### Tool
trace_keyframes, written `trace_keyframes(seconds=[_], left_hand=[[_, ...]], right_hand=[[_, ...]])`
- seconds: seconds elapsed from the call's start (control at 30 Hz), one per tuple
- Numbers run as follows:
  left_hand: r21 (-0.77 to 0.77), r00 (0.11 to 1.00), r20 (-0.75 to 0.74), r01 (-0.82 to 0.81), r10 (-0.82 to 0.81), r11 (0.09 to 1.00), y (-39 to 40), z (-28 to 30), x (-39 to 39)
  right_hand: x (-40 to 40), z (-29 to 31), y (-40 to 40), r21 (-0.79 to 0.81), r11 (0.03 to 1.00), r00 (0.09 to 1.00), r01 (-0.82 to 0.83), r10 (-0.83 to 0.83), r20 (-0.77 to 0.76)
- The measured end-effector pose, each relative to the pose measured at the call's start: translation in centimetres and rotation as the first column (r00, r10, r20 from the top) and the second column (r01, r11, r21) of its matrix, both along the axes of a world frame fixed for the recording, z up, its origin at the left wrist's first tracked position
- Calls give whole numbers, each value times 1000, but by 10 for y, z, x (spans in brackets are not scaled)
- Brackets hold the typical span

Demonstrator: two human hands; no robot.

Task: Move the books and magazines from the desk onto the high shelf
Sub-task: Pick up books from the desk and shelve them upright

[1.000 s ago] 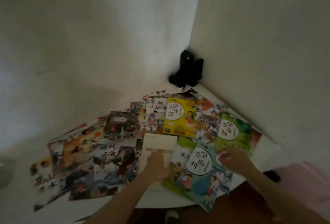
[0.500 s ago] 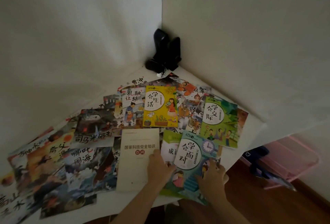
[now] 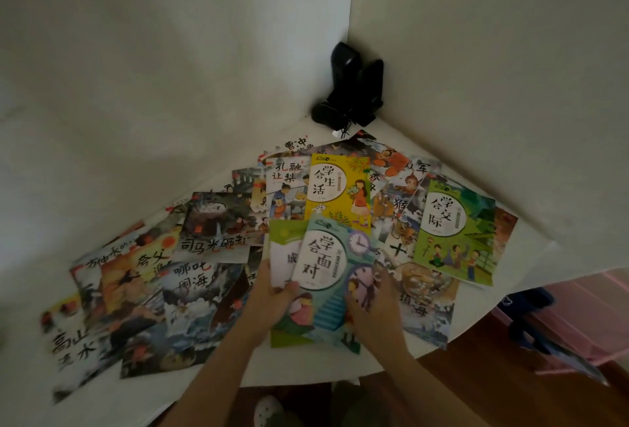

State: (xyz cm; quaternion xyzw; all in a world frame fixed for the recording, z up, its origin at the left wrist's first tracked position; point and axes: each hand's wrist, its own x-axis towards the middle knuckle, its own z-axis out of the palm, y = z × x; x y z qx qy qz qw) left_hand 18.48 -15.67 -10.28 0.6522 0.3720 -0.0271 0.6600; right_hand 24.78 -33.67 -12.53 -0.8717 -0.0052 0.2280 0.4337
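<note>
Fingers (image 3: 289,289) of my left hand (image 3: 269,304) are curling over the lower left edge of the teal book (image 3: 332,277), the thumb lying on its glossy cover, while the right hand (image 3: 371,304) is clasping the same book along its right edge with bent fingers. I am seeing this thin, flat paperback low in the centre of the frame, slightly tilted, with a white circle of large characters and a lilac clock printed on it. Directly under it a green-and-white book (image 3: 284,256) is showing only its left strip; I cannot tell whether the left hand is gripping that one too. Above them the yellow book (image 3: 335,188) is lying flat, and to the right the green book (image 3: 456,232) is sitting near the corner of the white desk (image 3: 306,372). Overlapping picture-book covers are fanning out to the left edge, where motion blur is smearing their titles. In the wall corner, upper centre, a black device (image 3: 354,89) is standing; its shape is too dark to read. At the lower right a pink plastic bin (image 3: 578,321) is being cut off by the frame edge.
</note>
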Motion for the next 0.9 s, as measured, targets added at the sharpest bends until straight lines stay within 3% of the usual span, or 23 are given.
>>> trace_keyframes(seconds=[0.1, 0.2, 0.27, 0.33, 0.43, 0.53, 0.7, 0.8, 0.9], left_hand=[[162, 995, -96, 50, -35, 986, 30, -9, -16], [349, 966, -257, 134, -43, 927, 42, -35, -21], [308, 940, -338, 148, -37, 940, 51, -84, -25], [272, 956, -292, 83, 0, 959, 51, -106, -26], [196, 976, -187, -73, 111, 978, 36, -59, -19], [58, 967, -203, -143, 152, 988, 33, -28, -13], [186, 966, -258, 66, -16, 980, 27, -4, -3], [330, 949, -307, 182, -77, 926, 31, 19, 5], [357, 947, -316, 179, -62, 917, 50, 28, 8]], right_hand=[[-4, -13, 29, 6, 989, 986, -150, 150, -74], [-9, -11, 42, 1, 989, 985, -145, 144, -100], [-11, -8, 43, -45, 990, 987, -135, 130, -96], [-12, -8, 44, -74, 988, 990, -134, 130, -60], [-19, -5, 52, -83, 979, 982, -186, 181, -58], [-19, 0, 56, -43, 981, 979, -192, 188, -83], [-10, 3, 53, 98, 993, 991, -70, 80, -109], [-4, 7, 58, 237, 970, 969, 48, 13, -247], [1, 12, 65, 260, 965, 956, -14, 90, -281]])
